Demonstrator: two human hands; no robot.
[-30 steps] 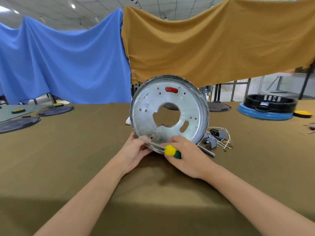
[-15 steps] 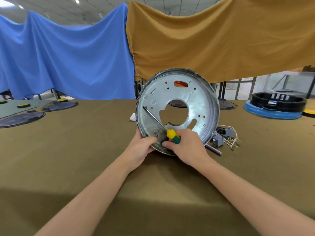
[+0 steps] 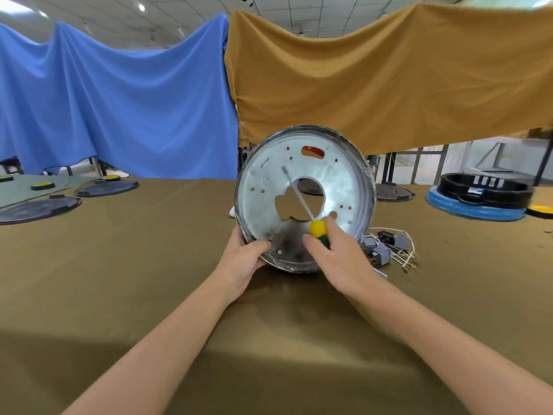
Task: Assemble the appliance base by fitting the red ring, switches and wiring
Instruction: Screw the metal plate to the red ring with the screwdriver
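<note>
The round metal base (image 3: 305, 199) stands on edge on the olive desk (image 3: 149, 265) — the left hand (image 3: 244, 259) grips its lower rim. The right hand (image 3: 338, 256) is curled around a yellow-green screwdriver (image 3: 317, 229), shaft crossing the centre hole. Grey switches and wiring (image 3: 386, 250) lie just beside — to the right.

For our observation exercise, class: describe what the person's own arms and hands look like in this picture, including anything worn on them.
Both arms are bare from the bottom edge of the picture to the wrist: no sleeves show. The left hand and the right hand wear no gloves, and no rings, watch, bracelet or markings can be seen on either one. The forearms are slim. The upper arms lie out of view.
</note>
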